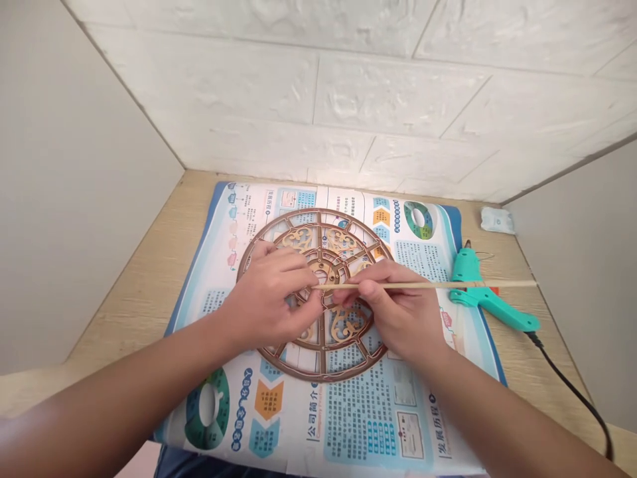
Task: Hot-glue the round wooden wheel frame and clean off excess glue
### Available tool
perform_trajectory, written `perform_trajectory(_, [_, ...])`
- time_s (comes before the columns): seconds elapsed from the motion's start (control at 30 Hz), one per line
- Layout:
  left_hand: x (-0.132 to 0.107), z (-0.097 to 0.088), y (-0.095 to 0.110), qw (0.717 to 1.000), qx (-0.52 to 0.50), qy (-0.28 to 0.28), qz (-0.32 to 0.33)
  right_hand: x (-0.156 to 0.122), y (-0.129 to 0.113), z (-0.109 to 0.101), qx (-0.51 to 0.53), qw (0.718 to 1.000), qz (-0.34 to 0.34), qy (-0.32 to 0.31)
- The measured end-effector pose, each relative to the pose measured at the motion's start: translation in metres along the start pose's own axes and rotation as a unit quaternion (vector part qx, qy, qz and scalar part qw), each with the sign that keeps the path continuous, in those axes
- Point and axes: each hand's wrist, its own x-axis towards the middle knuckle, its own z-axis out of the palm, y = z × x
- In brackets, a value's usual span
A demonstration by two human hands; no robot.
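Observation:
A round openwork wooden wheel (322, 362), dark brown with lighter scroll inserts, lies flat in front of me. Above its middle runs a long thin wooden stick (472, 284), roughly level and pointing right. My right hand (405, 305) grips the stick between thumb and fingers, some way in from its left end. At that left end the thumb and forefinger of my left hand (273, 289) close around the tip. The hands cover parts of the wheel's left and right sides. Pale thread-like strands show near the hub.
Under the wheel spreads a printed blue-and-white sheet (293, 431) on a wooden table (129, 292). To the right lies a teal hot glue gun (497, 305) with a black cord (572, 385). A small white packet (496, 220) sits behind it. White brick-patterned wall (348, 93) and side panels surround the table.

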Motion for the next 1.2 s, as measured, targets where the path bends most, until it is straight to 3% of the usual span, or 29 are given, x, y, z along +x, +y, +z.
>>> perform_trajectory(0.47, [0.001, -0.002, 0.0006, 0.999, 0.035, 0.017, 0.014, -0.0028, -0.0051, -0.0003, -0.065, 0.993, -0.092, -0.022])
perform_trajectory(1.0, [0.0006, -0.0062, -0.0005, 0.999, -0.025, -0.03, -0.002, -0.0028, -0.0042, 0.0007, -0.066, 0.993, -0.094, -0.023])
perform_trajectory(1.2, [0.0016, -0.0049, -0.0011, 1.0, -0.012, -0.019, -0.005, -0.0033, -0.0043, -0.0007, -0.066, 0.991, -0.106, -0.043])
